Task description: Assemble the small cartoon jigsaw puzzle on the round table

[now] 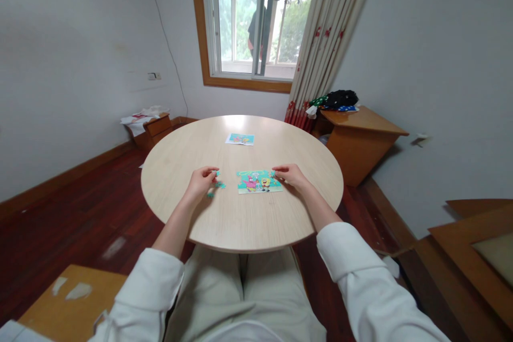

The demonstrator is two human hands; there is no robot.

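A mostly assembled jigsaw puzzle [258, 183] with a pink and a yellow cartoon figure lies flat on the round table [236, 224]. At its upper right corner, my right hand [289, 175] is closed in a pinch on a small teal puzzle piece [273, 173], touching or just over the puzzle's edge; I cannot tell which. Left of the puzzle, my left hand [201, 180] pinches another teal puzzle piece [218, 173]. Just below those fingers, loose teal pieces [220, 185] rest on the tabletop. The fingertips partly cover both held pieces.
Farther back on the table is a printed reference picture [240, 139]. A wooden desk [360, 123] with clothes on it stands at the back right, a low cabinet [157, 127] at the back left. Behind the window [256, 21] a person is partly visible.
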